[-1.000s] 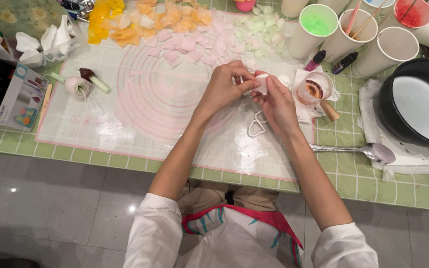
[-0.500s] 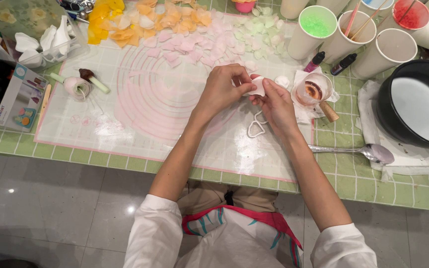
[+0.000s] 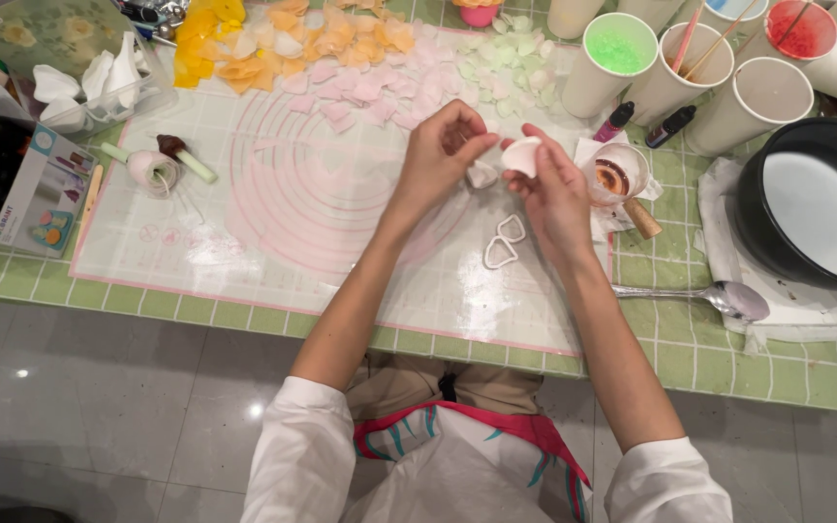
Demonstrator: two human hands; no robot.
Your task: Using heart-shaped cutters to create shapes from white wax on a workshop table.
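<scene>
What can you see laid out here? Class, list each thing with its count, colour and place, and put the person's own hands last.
Mat: one, clear with pink rings, centre of table.
Petal pieces: many, yellow, orange, pink, pale green, along mat's far edge.
Cutters: two, white, teardrop-shaped, below the hands.
Paper cups: several, white, far right.
Spoon: one, silver, right of mat.
Black bowl: one, right edge.
White petal: one, in right fingers.
Left hand: pinching a small white piece.
Right hand: holding white petal.
</scene>
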